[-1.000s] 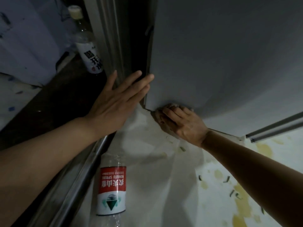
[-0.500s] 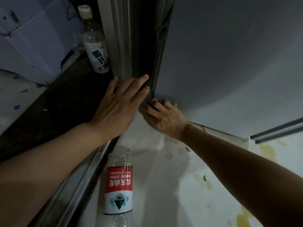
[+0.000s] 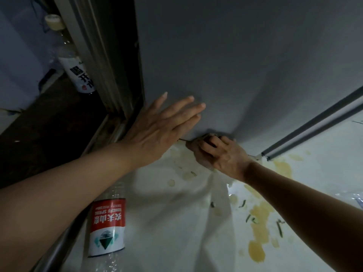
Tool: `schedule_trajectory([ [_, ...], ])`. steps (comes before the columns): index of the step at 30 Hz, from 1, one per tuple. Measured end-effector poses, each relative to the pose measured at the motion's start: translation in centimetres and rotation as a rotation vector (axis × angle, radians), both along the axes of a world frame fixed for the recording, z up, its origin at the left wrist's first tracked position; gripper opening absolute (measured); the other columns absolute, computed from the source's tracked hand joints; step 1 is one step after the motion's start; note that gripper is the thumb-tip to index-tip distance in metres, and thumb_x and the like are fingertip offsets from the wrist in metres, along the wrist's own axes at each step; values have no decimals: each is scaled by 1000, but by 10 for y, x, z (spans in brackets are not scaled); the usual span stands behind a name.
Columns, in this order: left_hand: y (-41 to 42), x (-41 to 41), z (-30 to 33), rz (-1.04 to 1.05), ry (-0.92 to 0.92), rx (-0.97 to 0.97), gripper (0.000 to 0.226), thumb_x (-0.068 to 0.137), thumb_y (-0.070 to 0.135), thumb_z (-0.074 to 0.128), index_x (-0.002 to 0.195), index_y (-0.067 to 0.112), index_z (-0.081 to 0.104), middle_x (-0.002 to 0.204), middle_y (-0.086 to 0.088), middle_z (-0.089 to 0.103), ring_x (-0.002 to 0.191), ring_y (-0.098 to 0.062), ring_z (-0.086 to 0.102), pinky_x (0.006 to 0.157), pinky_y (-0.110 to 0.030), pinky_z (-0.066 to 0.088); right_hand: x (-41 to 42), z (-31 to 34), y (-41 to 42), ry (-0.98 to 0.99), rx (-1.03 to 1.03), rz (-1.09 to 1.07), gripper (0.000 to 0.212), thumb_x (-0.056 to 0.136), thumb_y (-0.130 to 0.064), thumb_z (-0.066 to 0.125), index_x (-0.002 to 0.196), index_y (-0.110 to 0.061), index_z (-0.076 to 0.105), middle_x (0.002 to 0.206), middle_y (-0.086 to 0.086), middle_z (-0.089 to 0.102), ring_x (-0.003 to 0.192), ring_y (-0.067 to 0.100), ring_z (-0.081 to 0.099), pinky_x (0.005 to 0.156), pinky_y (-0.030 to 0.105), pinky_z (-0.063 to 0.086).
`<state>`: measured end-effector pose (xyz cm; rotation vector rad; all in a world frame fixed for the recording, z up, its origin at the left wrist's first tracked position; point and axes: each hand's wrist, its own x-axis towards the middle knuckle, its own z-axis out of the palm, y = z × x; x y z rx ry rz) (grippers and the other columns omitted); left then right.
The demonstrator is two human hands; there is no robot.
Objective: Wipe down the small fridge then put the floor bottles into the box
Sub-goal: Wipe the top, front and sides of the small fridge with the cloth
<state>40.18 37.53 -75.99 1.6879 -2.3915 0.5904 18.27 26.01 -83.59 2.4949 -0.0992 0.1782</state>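
A cramped corner of a lived-in home: a small grey fridge at 12 o'clock stands beside a sliding-door track at 10 o'clock, on stained white floor covering with water bottles.

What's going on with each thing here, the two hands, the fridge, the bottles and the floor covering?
Left hand: flat, fingers straight, pressing on the fridge side.
Right hand: curled round a cloth at the fridge's bottom edge.
Cloth: bunched, mostly hidden under the fingers.
Fridge: grey side panel, standing on the floor sheet.
Red-label bottle: lying on its side, clear.
White-label bottle: upright, capped, partly behind the door frame.
Floor sheet: wrinkled, yellow stains.
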Motion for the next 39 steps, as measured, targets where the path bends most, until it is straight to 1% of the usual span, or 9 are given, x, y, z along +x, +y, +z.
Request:
schedule_trajectory([
  [4, -20, -25, -2, -63, -38, 6, 71, 73, -12, 34, 140, 10, 42, 152, -7, 32, 140, -28, 30, 106, -56, 25, -48, 5, -7, 150, 56, -90, 39, 65, -8, 71, 103, -17, 73, 120, 7, 62, 100, 34, 44, 69, 41, 53],
  [13, -19, -34, -9, 121, -149, 139, 100, 59, -9, 68, 146, 15, 26, 158, 4, -5, 145, -20, -3, 107, -55, -4, -110, 10, -8, 79, 108, -319, 28, 81, -4, 53, 98, -10, 75, 107, 7, 63, 89, 31, 60, 74, 40, 53],
  [17, -14, -46, 1, 138, -173, 102, 96, 55, -6, 71, 142, 11, 36, 157, -5, 16, 143, -26, 10, 106, -59, 6, -117, 17, 5, -42, 193, -452, 17, 82, -6, 63, 93, -7, 75, 99, 9, 65, 85, 31, 60, 75, 39, 53],
  [21, -14, -67, 11, 15, -138, 5, 69, 62, -4, 55, 131, 5, 52, 147, -12, 39, 133, -35, 40, 101, -62, 28, -126, 34, 25, -178, 502, -767, 28, 91, -14, 52, 116, -12, 64, 111, 8, 55, 104, 27, 47, 77, 36, 40],
  [27, -27, -110, 28, -80, -163, 11, 58, 81, 4, 32, 137, 13, 46, 152, -7, 32, 139, -29, 32, 108, -58, 17, -163, 58, 49, -859, 937, -1099, 44, 70, 3, 71, 110, -15, 71, 100, 15, 62, 87, 27, 55, 70, 24, 43],
  [31, -42, -131, 35, -68, -227, 28, 63, 84, 8, 32, 146, 19, 27, 159, -4, 10, 145, -27, 14, 112, -53, 0, -166, 51, 28, -1453, 1287, -1360, 34, 77, -4, 67, 110, -13, 67, 100, 11, 70, 87, 30, 67, 72, 40, 56],
  [33, -49, -137, 40, -97, -243, -6, 64, 81, 6, 31, 144, 16, 32, 157, -7, 16, 143, -29, 19, 112, -55, 2, -155, 43, 18, -1547, 1445, -1331, 35, 75, -1, 69, 109, -9, 63, 103, 12, 68, 93, 29, 66, 77, 42, 57],
  [36, -58, -141, 42, -125, -247, -89, 57, 82, 6, 32, 138, 14, 42, 154, -10, 27, 140, -31, 28, 109, -55, 6, -127, 29, 12, -1481, 1767, -1202, 33, 71, 9, 69, 98, -8, 59, 100, 12, 65, 86, 26, 64, 59, 32, 54],
  [39, -66, -141, 43, -140, -230, -134, 51, 82, 8, 44, 132, 15, 49, 151, -11, 34, 137, -31, 33, 106, -59, 18, -117, 9, 7, -1397, 1696, -1182, 33, 72, -3, 76, 101, -10, 61, 92, 6, 68, 85, 26, 66, 70, 40, 58],
])
